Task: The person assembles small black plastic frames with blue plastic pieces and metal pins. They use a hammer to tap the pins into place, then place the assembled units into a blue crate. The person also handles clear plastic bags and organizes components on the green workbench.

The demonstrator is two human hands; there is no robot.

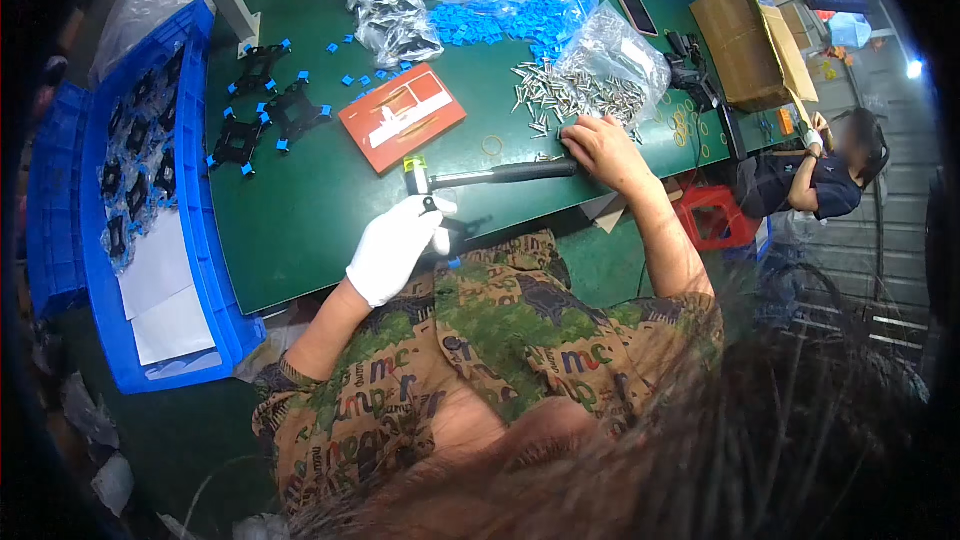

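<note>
Hammer (500,174) lies on the green bench (300,230), near edge, between the two hands. Long axis runs left-right: metal head at the left end, black grip pointing right, canted slightly up toward the right hand. Head sits crosswise to the handle, yellow-green face pointing away from the person.

Left hand (395,250), white glove, just below the hammer head: fingers clamped on a black bracket piece (430,204), mostly hidden by the glove, so can't read its long axis. Blue clip (455,262) shows just below it.

Right hand (610,154), bare, over the grip end: fingers curled, dark bit at the tips. Can't tell if they're closed on it, or touching the grip.

Handling, my read: hammer stiff, head-heavy, not fragile; hold by the black grip, which should be less slippery than the metal. Bracket piece probably light, fairly stiff, thin arms might flex; pinch the body, keep fingertips off the clip end. Glove may cost some feel.

Around: metal screws (580,92) piled beyond the right hand, red box (402,118) just beyond the hammer head, black X-shaped brackets (298,110) with blue corner clips farther left.
</note>
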